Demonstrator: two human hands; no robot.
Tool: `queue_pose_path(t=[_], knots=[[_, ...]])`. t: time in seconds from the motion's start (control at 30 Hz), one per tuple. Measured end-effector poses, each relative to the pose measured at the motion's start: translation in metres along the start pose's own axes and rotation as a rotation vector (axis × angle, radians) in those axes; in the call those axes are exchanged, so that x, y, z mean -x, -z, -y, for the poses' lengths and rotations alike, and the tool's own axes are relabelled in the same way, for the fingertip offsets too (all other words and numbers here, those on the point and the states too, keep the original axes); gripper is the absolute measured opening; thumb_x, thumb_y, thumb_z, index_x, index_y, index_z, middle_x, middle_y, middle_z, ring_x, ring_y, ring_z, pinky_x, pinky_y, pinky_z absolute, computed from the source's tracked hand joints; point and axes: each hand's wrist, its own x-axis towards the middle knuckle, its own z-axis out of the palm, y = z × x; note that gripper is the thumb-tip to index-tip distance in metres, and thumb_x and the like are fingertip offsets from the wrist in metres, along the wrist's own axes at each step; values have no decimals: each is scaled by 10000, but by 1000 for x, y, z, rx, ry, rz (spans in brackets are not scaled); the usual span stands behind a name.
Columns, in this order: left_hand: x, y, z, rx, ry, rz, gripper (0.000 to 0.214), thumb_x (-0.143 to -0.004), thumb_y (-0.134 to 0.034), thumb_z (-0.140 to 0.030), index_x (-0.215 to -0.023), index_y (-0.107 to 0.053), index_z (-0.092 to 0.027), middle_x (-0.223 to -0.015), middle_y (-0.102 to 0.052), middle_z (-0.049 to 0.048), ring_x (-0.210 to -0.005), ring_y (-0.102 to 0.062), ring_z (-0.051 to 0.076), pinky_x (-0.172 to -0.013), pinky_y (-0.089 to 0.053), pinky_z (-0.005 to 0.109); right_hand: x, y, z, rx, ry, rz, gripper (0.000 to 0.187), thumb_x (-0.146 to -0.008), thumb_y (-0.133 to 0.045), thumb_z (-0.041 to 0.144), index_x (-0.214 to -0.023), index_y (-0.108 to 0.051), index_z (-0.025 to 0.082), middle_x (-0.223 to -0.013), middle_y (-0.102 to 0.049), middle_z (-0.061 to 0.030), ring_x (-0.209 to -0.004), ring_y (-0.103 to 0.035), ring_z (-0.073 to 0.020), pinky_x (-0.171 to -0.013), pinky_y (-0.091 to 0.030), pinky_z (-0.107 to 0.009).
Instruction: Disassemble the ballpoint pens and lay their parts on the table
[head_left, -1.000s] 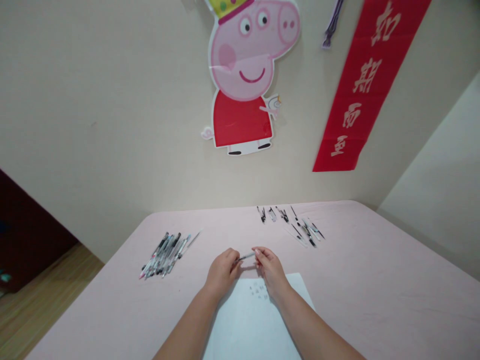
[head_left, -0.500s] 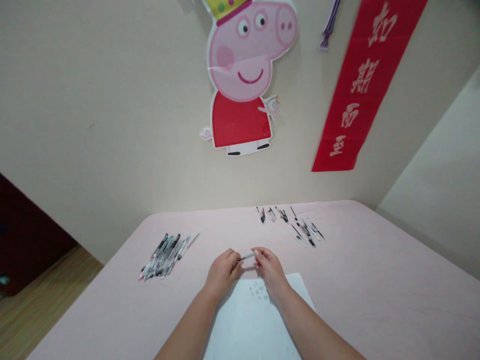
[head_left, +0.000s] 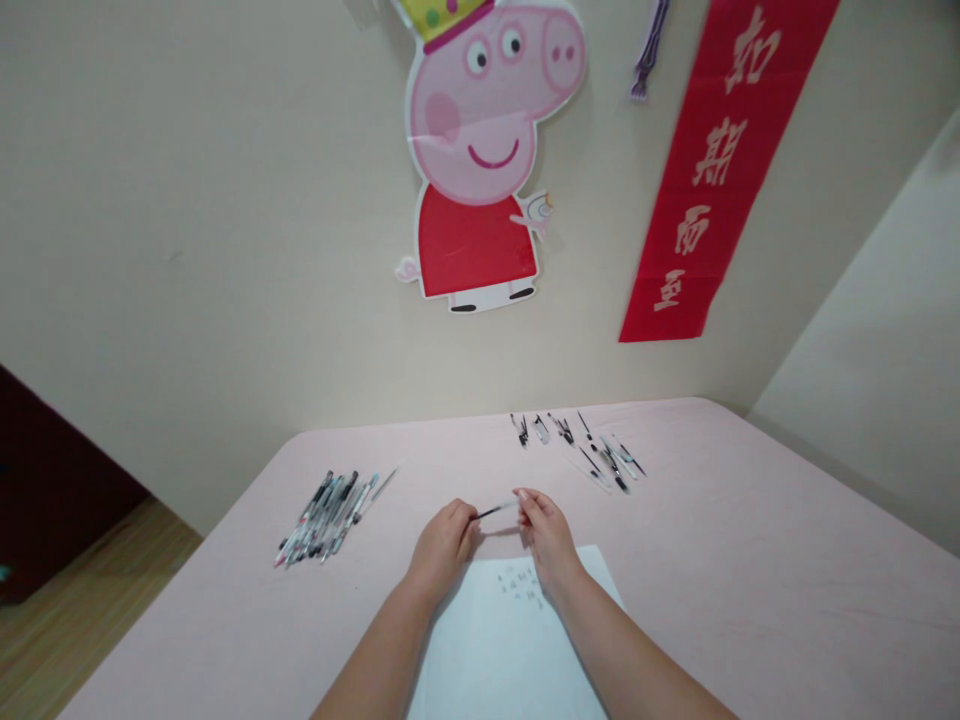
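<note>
Above the far edge of the paper, a thin pen refill [head_left: 496,509] spans the gap between my two hands, dark at its left part and pale at its right. My right hand [head_left: 546,528] pinches the pale end between thumb and fingertips. The dark end runs into my left hand [head_left: 444,545], whose fingers are closed round a pen; the pen's body is hidden in the grip. Under my wrists lies a white sheet of paper [head_left: 510,650] with small handwritten marks near its top.
A pile of pens [head_left: 322,520] lies to the left on the pink tablecloth [head_left: 750,580]. Pen parts [head_left: 611,462], including caps and thin tubes, are spread at the back right. Behind the table stands a wall [head_left: 262,250] with a cartoon pig cutout [head_left: 480,240] and a red banner [head_left: 694,230].
My right hand has moved slightly away from the left, and more of the dark length of the refill shows between them. The view has shifted a little.
</note>
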Motion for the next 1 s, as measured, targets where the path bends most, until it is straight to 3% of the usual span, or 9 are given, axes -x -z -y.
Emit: queue_pose_path(t=[0.37,0.47,0.6,0.8,1.0], knots=[[1,-5,9,-13,40,-29,271,-928,-326,-293,-906,-576,-190,-873,-596,61,-850,-561,188,-768,-440,312,-10,7,3,-194,-49,-119,329,-587,-770,435,-801,-671,205,-569,-509,40,-508,-440,-91,-448,-376,-206],[1,-4,10,8,43,-48,270,-924,-348,-300,-980,-588,-190,-896,-604,64,-869,-566,186,-783,-442,309,-12,8,1,-222,-47,-120,333,-586,-778,431,-806,-673,204,-573,-521,38,-510,-450,-89,-455,-393,-205],[1,0,7,9,35,-13,301,-902,-388,-249,-1140,-573,-237,-923,-596,55,-872,-562,177,-769,-439,288,-13,9,-2,-186,-40,-101,296,-619,-756,427,-798,-662,210,-580,-538,34,-515,-475,-98,-460,-400,-215],[0,4,8,-5,62,5,292,-897,-385,-227,-1092,-601,-231,-931,-579,57,-869,-553,176,-778,-433,287,-13,11,-4,-142,-8,-84,292,-658,-725,451,-822,-660,218,-592,-546,28,-521,-487,-105,-459,-391,-220],[0,5,17,-28,88,-19,309,-880,-385,-172,-1082,-611,-231,-967,-585,60,-892,-553,174,-801,-427,290,-14,11,0,-18,32,-147,302,-654,-709,470,-780,-644,203,-571,-533,33,-492,-453,-106,-420,-303,-224]])
